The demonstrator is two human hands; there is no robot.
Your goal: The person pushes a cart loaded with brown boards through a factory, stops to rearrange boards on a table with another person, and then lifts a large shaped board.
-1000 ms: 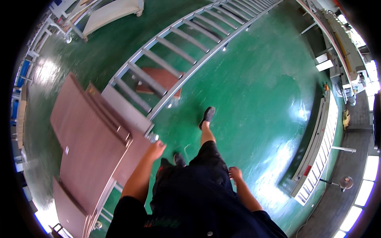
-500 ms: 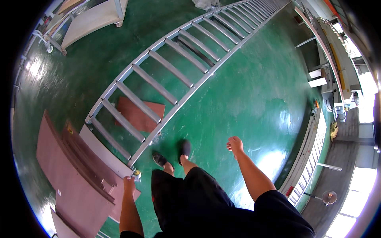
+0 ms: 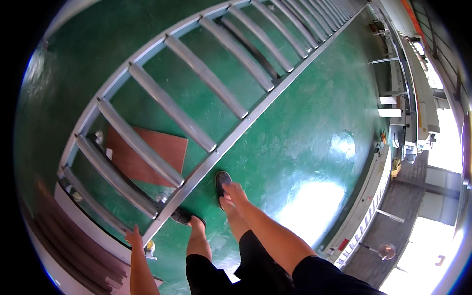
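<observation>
A long roller conveyor (image 3: 156, 88) with a grey metal frame and spaced rollers runs diagonally from the lower left to the upper right. My left hand (image 3: 133, 238) is at its near end, beside the last roller (image 3: 93, 200), fingers stretched toward the frame. Whether it touches the metal I cannot tell. My right hand (image 3: 236, 193) hangs in front of me over my shoe, away from the conveyor. Motion smears its fingers, and I see nothing held in it. Below the rollers, a reddish-brown board (image 3: 160, 150) lies on the green floor.
Brown panels (image 3: 64, 241) stand at the lower left, close to the conveyor's end. A white-edged board (image 3: 93, 231) lies against that end. Along the right are a long pale machine frame (image 3: 361, 211), a standing fan (image 3: 386, 250) and a workbench line (image 3: 410, 98).
I have moved closer to the conveyor, which looks larger now. My left hand has come to its end frame with fingers reaching out. My right hand has swung inward and down.
</observation>
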